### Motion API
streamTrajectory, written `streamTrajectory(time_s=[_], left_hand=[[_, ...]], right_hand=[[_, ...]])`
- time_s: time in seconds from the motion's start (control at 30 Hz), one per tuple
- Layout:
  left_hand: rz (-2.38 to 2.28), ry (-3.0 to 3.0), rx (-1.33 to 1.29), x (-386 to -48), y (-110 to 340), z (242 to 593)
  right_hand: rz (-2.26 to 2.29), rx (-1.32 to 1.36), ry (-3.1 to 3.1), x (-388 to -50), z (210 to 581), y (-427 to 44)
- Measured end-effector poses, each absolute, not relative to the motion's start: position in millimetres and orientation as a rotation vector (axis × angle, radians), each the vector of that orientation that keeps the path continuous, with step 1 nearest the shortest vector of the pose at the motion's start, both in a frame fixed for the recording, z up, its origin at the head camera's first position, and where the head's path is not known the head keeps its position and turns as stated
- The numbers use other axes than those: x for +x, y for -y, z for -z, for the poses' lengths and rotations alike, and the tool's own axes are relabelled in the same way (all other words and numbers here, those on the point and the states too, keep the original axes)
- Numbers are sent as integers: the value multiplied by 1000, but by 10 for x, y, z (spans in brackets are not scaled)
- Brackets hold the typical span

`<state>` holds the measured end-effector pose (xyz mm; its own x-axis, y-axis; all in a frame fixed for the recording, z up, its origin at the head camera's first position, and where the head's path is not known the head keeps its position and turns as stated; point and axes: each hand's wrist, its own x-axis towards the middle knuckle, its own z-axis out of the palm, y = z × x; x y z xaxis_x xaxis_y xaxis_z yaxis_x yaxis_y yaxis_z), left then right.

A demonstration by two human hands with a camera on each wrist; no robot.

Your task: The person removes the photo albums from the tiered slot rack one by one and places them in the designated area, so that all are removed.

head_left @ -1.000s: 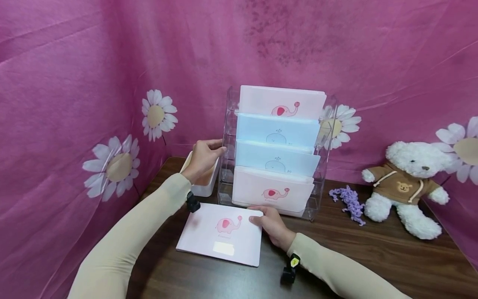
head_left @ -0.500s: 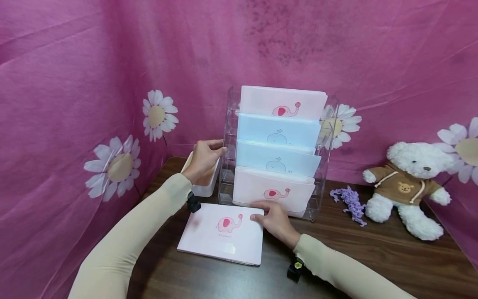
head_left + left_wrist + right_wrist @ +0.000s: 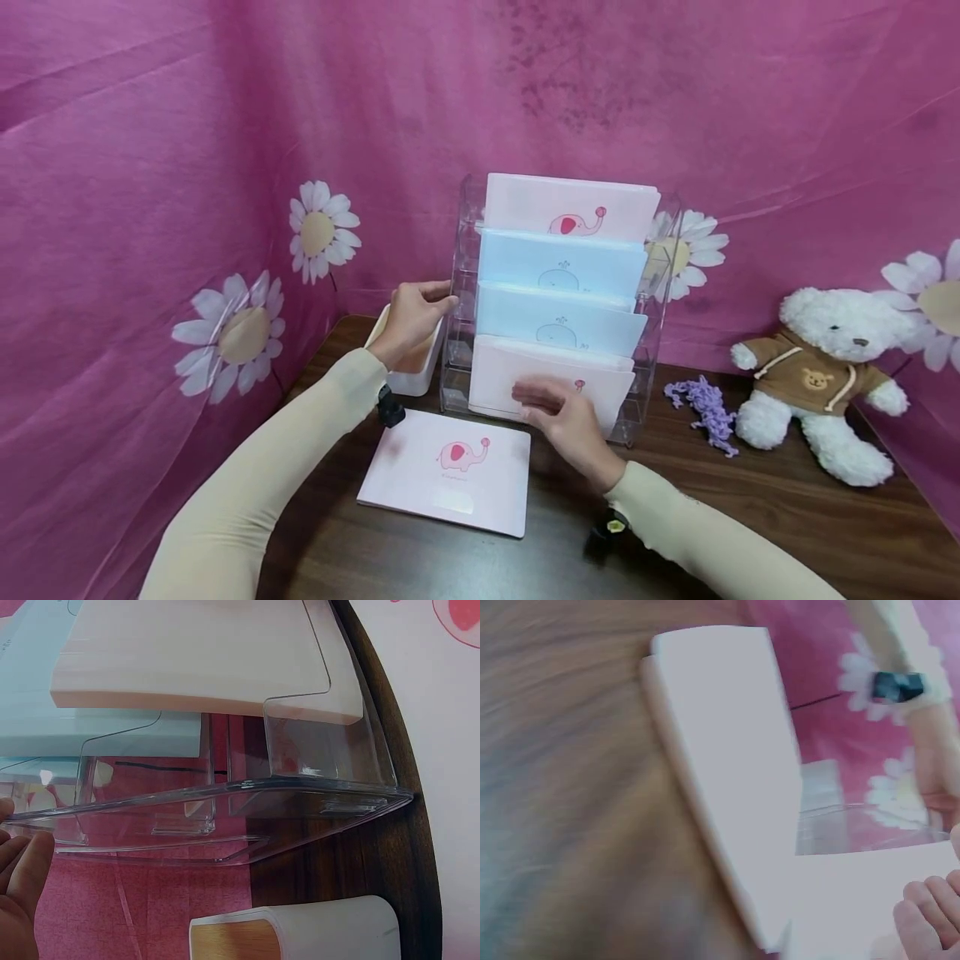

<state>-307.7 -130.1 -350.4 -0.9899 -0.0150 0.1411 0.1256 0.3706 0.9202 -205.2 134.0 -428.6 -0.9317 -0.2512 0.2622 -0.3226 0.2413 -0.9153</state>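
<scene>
A clear plastic tiered rack [image 3: 459,354] stands against the backdrop. It holds pink elephant-print notebooks [image 3: 517,200] on top, light-blue whale-print notebooks [image 3: 510,258] in the two middle tiers, and more pink ones at the bottom. My left hand [image 3: 411,323] pinches the rack's left side edge between thumb and fingers; the left wrist view shows the fingertips at that edge. Flat on the table in front lies another pink elephant notebook [image 3: 420,458], perhaps a stack. My right hand [image 3: 570,425], holding nothing, is in front of the bottom pink notebooks, its fingers pointing left and fairly straight.
Behind my left hand, a white box [image 3: 412,383] with a wood-coloured inside sits beside the rack. To the right are a purple yarn-like bundle [image 3: 705,408] and a white teddy bear [image 3: 817,375] in a brown hoodie. Pink flowered cloth surrounds the wooden table [image 3: 705,508].
My right hand has let go of the pink notebook on the table and moved up and right, before the rack's bottom tier. The left hand stays at the rack.
</scene>
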Motion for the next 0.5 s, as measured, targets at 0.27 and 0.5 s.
streamTrajectory(time_s=[0.27,0.5], left_hand=[[1661,2488,-112,-3095,1293,3496],[1682,2493,-112,-3099,1292,3516]], right_hand=[[-2045,737,2170,-2185,3606,-1617],[-2051,819,1991,-2461,3158,-1803]])
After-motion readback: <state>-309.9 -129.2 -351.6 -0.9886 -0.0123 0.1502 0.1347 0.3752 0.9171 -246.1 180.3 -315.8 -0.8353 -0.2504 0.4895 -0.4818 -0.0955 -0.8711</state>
